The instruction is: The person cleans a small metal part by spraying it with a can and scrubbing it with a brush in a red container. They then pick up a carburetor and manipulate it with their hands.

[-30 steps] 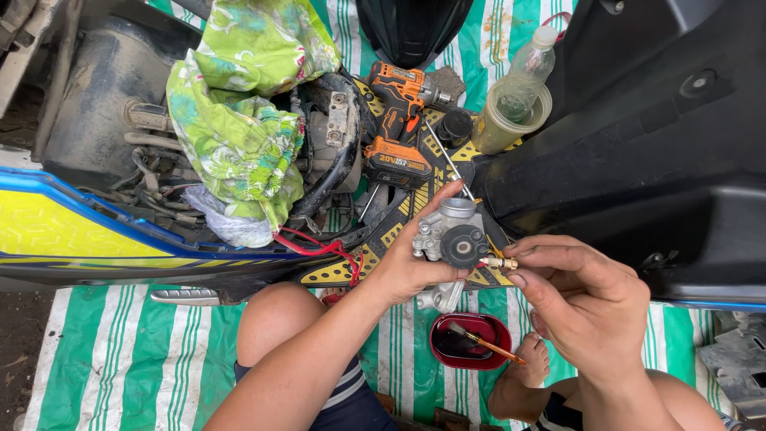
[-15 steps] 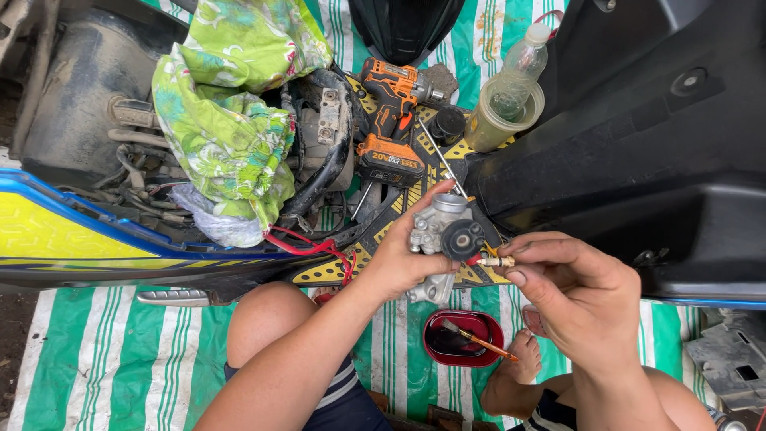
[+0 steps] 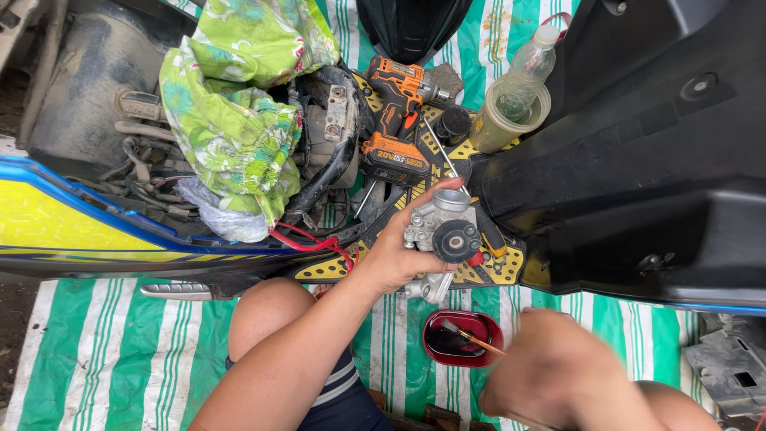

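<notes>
- Left hand [image 3: 399, 255] is clenching around a grey metal carburettor-like part [image 3: 441, 231], thumb over the top, fingers wrapping behind it; the part is being held up in front of the scooter's yellow-and-black footboard [image 3: 495, 271].
- The part is showing a round black cap on its near face and an open round throat at the top; its long axis is running roughly up and down in the view, tilting slightly.
- Right hand [image 3: 558, 375] is sitting low in the frame, blurred by motion. Cannot tell whether it is gripping anything or hanging loose.
- Key relation: the part is lying up and to the left of the right hand, apart from it; the left hand is the one on it, so clearly the nearer.
- A small red dish [image 3: 463, 339] is sitting on the green-and-white striped tarp [image 3: 104, 367], between the two hands, just left of the right hand. A thin brush [image 3: 471, 337] is resting in it, handle pointing toward the right hand.
- Beyond the part: an orange cordless drill [image 3: 395, 120] lying on the footboard, a plastic bottle [image 3: 523, 80] standing in a murky tub [image 3: 503, 120], and a green floral cloth [image 3: 235, 120] draping over the open engine bay.
- Black scooter bodywork [image 3: 638, 160] is filling the right of the view.
</notes>
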